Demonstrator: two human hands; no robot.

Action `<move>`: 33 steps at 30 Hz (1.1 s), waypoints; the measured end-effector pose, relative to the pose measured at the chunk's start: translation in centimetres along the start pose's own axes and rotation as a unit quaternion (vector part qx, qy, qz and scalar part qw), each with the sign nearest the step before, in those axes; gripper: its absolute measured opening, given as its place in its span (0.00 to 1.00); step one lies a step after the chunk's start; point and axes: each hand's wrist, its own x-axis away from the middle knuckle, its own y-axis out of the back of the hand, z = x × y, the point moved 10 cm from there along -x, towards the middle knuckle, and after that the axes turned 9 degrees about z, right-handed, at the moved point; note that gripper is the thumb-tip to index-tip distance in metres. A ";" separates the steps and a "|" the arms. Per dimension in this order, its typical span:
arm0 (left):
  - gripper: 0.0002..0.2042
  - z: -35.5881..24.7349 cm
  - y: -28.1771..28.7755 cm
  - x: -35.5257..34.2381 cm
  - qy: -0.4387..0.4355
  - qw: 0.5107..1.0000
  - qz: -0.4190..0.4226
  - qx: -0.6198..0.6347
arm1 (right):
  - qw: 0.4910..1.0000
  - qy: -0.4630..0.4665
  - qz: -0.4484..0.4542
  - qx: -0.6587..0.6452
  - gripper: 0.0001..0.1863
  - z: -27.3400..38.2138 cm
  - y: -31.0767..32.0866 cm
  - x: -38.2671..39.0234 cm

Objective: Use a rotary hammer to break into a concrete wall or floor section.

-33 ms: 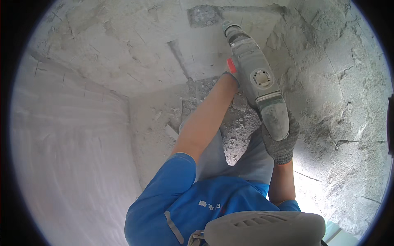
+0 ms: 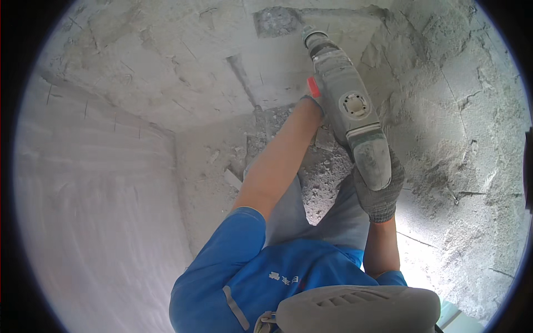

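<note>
At the far left, a pale, smooth-looking wall (image 2: pixel 100 233) bears faint streaks and meets the floor (image 2: pixel 202 177) along a bent edge. Above it, the rougher wall ahead (image 2: pixel 161 66) is chipped and scored with thin dark lines. Towards the middle, a narrow slanting groove (image 2: pixel 242 79) runs down that wall, and a dark rectangular recess (image 2: pixel 275 22) sits higher up. Below, the blue shirt (image 2: pixel 236 236) carries a grey strip and white marks. The bare left forearm (image 2: pixel 280 155) rises past it to a dark glove cuff; beyond that, the left hand (image 2: pixel 315 104) is mostly hidden beside the power tool, so I cannot tell how its fingers are set. A red piece (image 2: pixel 313 87) shows just above the cuff. Grey rubble (image 2: pixel 322 186) lies on the floor between the grey trouser legs (image 2: pixel 343 219). The long, dusty power tool (image 2: pixel 345 83) slants from upper centre down to the right, its collar end near the recess. A grey slotted object (image 2: pixel 358 308) covers the lower middle. The right hand (image 2: pixel 383 197), in a grey knitted glove, is wrapped around the tool's rear end. At the far right, a rough, cracked wall (image 2: pixel 438 127) brightens to a white glare lower down.
</note>
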 end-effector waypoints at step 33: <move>0.09 -1.0 -0.8 1.8 -0.073 0.988 -0.050 -0.124 | 0.998 0.032 0.057 -0.014 0.24 0.0 -0.9 -0.8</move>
